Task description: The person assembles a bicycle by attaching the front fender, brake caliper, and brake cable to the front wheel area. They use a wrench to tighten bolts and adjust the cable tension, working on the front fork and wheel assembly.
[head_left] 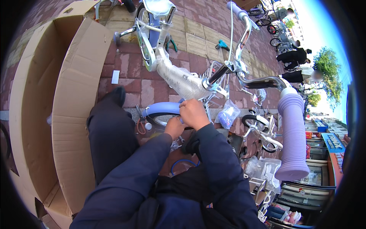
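Observation:
A child's bicycle lies across the paving, its frame (183, 82) wrapped in clear bubble film. A lavender mudguard (162, 108) curves over its front wheel (156, 119). My right hand (195, 113) is closed on the near end of the mudguard, by the fork. Just below and to the left, my left hand (174, 128) is pinched, its fingertips almost touching the right hand's. What lies between those left fingertips is hidden. Chrome handlebars (244, 57) rise to the right, with a ribbed lavender grip (292, 137) close to the view.
A tall open cardboard box (78, 99) stands left of my leg. Orange-handled scissors (141, 127) lie by the wheel. A clear bag of parts (228, 114) sits right of my hands, a teal power tool (222, 45) farther off. Another white bicycle (263, 130) and several people are at right.

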A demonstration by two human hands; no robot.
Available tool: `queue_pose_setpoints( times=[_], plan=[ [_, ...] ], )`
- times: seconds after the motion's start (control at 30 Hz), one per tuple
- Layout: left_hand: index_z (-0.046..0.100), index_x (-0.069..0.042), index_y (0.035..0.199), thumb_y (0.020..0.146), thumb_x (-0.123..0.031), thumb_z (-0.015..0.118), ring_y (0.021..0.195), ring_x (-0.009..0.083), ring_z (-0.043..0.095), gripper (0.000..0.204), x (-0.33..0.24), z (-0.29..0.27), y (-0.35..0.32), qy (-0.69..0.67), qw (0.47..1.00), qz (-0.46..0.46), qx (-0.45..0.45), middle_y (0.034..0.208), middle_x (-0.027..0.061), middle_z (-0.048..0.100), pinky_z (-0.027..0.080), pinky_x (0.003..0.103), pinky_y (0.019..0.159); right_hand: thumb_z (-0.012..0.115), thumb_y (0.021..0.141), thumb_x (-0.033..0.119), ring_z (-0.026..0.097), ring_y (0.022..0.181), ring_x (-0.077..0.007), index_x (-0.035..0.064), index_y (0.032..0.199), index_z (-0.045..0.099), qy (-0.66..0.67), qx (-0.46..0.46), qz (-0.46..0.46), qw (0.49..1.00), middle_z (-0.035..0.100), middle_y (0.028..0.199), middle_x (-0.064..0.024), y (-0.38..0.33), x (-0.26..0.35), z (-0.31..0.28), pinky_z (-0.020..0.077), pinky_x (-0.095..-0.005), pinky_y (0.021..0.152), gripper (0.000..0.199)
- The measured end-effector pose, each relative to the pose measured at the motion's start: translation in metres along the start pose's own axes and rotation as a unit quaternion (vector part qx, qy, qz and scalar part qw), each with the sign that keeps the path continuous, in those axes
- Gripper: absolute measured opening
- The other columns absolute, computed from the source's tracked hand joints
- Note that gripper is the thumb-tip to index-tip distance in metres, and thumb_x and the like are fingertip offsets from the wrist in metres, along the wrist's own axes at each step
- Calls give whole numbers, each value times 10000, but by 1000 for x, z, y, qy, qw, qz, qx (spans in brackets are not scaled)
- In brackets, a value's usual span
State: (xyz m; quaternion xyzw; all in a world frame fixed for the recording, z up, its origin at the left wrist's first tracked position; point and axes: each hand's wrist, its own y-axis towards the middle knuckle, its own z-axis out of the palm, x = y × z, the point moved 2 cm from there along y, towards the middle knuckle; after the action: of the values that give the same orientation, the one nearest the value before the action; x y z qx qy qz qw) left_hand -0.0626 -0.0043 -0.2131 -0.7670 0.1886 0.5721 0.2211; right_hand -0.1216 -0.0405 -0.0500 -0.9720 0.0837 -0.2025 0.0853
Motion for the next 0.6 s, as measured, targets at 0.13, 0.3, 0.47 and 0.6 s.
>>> queue_pose_setpoints(
  times=[0.13,0.3,0.47,0.6],
  plan=[
    [697,-7,910,869,-241,625,922,442,660,248,15,0,1,-82,996,-43,7,908,254,696,519,502,775,561,852,115,682,819,-398,-22,1097,690,-48,-93,-71,992,699,905,-234,-47,-1,43,544,-463,757,309],
    [687,-10,845,860,-227,618,875,434,669,228,16,-2,0,-26,998,-45,33,885,251,695,533,494,749,580,871,160,678,819,-385,-22,1184,649,-26,-110,-103,988,693,942,-209,-73,-12,56,542,-465,744,369],
    [703,-11,917,857,-260,637,927,426,672,265,0,-1,0,18,999,24,13,935,250,705,529,491,797,575,808,131,672,764,-437,-9,918,718,-43,-58,-70,995,687,816,-251,-22,-2,11,541,-501,730,228],
    [702,-15,942,863,-291,642,935,434,666,293,5,3,1,-19,1000,-13,-3,943,255,703,518,492,802,567,783,135,668,758,-451,-6,782,719,-16,2,-13,1000,674,763,-257,-3,1,1,542,-514,749,207]
  ],
)
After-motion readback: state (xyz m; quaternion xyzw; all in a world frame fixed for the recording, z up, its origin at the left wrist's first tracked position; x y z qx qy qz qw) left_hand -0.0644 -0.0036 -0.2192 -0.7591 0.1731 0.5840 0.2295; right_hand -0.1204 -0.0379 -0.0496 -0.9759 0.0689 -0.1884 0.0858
